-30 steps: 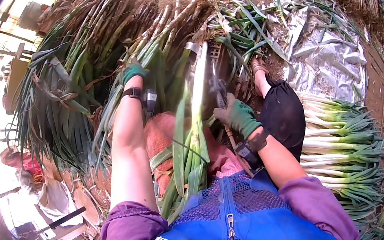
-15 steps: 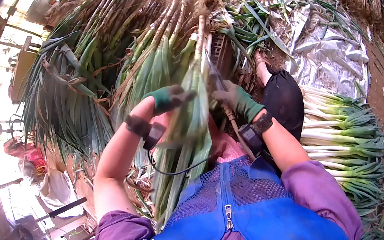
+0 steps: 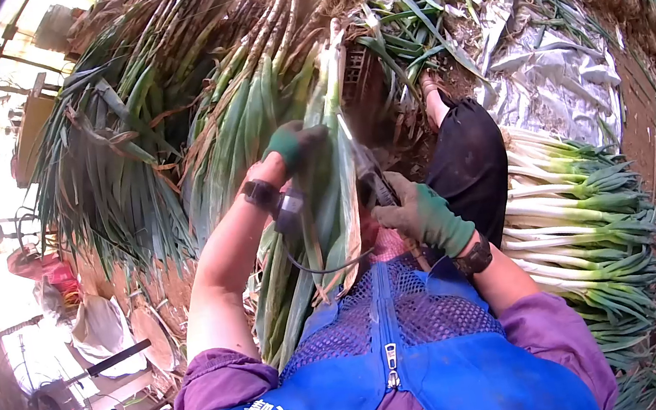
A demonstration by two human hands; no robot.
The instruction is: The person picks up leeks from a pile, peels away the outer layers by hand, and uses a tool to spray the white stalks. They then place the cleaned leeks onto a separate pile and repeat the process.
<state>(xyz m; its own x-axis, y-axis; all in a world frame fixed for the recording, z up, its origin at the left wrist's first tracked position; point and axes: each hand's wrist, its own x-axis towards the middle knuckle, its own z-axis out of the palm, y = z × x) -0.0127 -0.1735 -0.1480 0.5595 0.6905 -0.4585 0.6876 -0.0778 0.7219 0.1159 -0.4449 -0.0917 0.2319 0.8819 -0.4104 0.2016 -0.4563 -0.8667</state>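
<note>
A leek (image 3: pixel 343 165) lies lengthwise in front of my chest, root end away from me, long green leaves towards me. My gloved left hand (image 3: pixel 296 144) is closed on its leaves from the left side. My gloved right hand (image 3: pixel 423 210) grips an air blow gun (image 3: pixel 375 180), whose thin nozzle points up and away along the leek's pale stem. A hose runs from the gun down towards my vest. Which fingers lie on the trigger cannot be made out. More unpeeled leeks (image 3: pixel 249 124) with brown roots lie just beyond my left hand.
A large heap of untrimmed leeks (image 3: pixel 121 167) lies at the left. At the right, cleaned white leeks (image 3: pixel 556 215) lie in a row beside my dark-clothed knee (image 3: pixel 469 164). Behind them are a silver sheet (image 3: pixel 554 85) and scattered leaf scraps (image 3: pixel 404 26). A fan (image 3: pixel 59 406) stands at lower left.
My left hand has moved slightly up along the leek's leaves. My right hand and the blow gun have come down towards my chest.
</note>
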